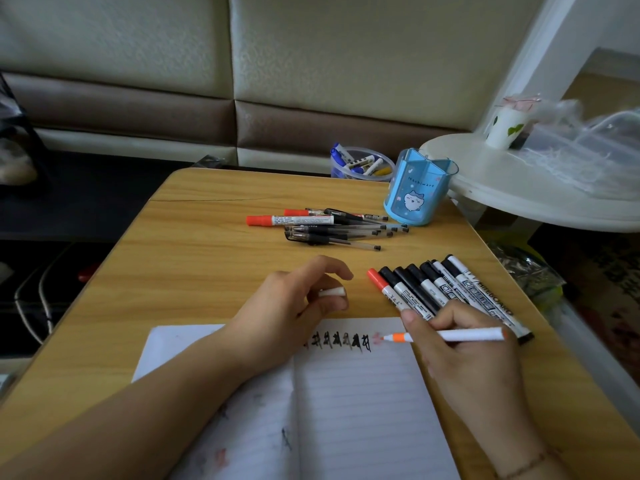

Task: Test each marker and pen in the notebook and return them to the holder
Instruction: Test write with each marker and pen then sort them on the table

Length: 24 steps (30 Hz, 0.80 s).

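lined notebook (346, 393) (scribbled), white orange-tipped marker (460, 336)

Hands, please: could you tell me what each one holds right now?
Left hand: holds a white cap.
Right hand: grips an orange-tipped pen.

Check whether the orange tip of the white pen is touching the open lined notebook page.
Touching. The head view shows the white pen's orange tip meeting the faint red mark on the open lined notebook.

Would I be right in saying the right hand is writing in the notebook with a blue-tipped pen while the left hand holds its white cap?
Not quite: in the head view the pen in the right hand has an orange tip, not blue.
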Each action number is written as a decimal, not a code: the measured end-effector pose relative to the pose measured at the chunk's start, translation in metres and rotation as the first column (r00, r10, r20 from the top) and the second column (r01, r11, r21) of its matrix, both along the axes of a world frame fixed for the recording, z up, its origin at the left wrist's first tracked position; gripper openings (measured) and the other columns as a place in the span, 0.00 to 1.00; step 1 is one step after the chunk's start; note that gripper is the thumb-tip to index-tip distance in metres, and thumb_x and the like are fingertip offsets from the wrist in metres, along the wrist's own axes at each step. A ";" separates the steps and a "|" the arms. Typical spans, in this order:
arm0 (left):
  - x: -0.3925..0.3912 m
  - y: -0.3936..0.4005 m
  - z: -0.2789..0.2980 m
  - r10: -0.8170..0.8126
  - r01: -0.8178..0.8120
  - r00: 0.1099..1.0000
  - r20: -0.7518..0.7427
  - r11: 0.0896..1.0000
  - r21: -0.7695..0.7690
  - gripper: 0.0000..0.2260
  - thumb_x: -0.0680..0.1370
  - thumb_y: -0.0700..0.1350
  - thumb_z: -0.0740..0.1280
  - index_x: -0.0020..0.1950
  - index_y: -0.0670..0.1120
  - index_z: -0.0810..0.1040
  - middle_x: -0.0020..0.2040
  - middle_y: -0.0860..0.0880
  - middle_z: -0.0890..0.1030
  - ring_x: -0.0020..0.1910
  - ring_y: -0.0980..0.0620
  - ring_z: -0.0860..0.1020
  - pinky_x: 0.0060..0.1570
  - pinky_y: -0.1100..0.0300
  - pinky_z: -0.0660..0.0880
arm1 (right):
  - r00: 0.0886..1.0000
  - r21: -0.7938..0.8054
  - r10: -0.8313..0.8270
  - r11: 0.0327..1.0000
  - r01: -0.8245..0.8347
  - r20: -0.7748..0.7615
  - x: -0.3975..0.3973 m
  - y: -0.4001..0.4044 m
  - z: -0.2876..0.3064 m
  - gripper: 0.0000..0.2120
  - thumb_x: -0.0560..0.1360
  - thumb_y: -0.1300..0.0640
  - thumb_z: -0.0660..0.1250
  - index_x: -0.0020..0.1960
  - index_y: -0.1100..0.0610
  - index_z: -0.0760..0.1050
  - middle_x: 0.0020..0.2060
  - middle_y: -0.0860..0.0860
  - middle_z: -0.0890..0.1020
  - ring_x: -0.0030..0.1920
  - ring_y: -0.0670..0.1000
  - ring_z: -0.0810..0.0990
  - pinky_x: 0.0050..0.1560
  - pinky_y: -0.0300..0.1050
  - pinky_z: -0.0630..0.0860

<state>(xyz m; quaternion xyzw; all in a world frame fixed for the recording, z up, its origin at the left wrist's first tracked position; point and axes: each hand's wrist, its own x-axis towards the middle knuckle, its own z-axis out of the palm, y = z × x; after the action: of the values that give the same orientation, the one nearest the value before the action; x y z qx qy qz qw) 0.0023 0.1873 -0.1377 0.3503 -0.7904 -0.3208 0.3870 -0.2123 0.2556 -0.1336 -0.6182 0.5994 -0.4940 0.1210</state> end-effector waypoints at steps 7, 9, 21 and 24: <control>-0.002 0.003 0.004 0.023 -0.024 1.000 0.012 0.999 0.028 0.11 0.78 0.42 0.70 0.52 0.57 0.73 0.42 0.57 0.85 0.36 0.70 0.76 0.36 0.73 0.68 | 1.000 0.005 -0.017 1.000 0.017 0.014 -0.001 -0.001 0.000 0.20 0.70 0.48 0.70 0.26 0.57 0.69 0.20 0.51 0.73 0.20 0.51 0.71 0.21 0.42 0.67; -0.001 0.002 0.003 0.021 -0.021 1.000 0.016 0.999 0.032 0.10 0.78 0.41 0.70 0.52 0.54 0.74 0.41 0.57 0.85 0.35 0.72 0.75 0.36 0.74 0.67 | 1.000 0.010 -0.023 1.000 0.023 0.011 -0.003 -0.002 -0.001 0.20 0.71 0.51 0.72 0.27 0.57 0.69 0.20 0.52 0.73 0.20 0.51 0.71 0.20 0.43 0.67; -0.001 0.000 0.002 0.026 -0.027 0.999 0.048 1.000 0.010 0.10 0.78 0.42 0.70 0.49 0.55 0.72 0.36 0.64 0.80 0.31 0.65 0.72 0.33 0.74 0.64 | 0.999 0.012 -0.035 0.999 0.035 0.011 -0.004 -0.003 -0.002 0.19 0.72 0.57 0.72 0.27 0.58 0.69 0.20 0.52 0.73 0.20 0.48 0.70 0.20 0.34 0.64; -0.001 -0.001 0.001 0.030 -0.029 0.997 0.068 0.999 -0.023 0.10 0.78 0.42 0.70 0.48 0.56 0.72 0.35 0.67 0.77 0.28 0.63 0.70 0.31 0.74 0.63 | 1.000 0.020 -0.022 1.000 0.022 0.018 -0.005 -0.004 -0.001 0.19 0.72 0.54 0.72 0.27 0.57 0.69 0.20 0.53 0.73 0.20 0.51 0.71 0.20 0.42 0.67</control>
<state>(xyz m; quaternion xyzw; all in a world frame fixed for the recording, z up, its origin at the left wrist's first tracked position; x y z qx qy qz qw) 0.0018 0.1867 -0.1364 0.3682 -0.8014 -0.2941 0.3685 -0.2169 0.2519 -0.1345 -0.6057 0.6099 -0.4950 0.1270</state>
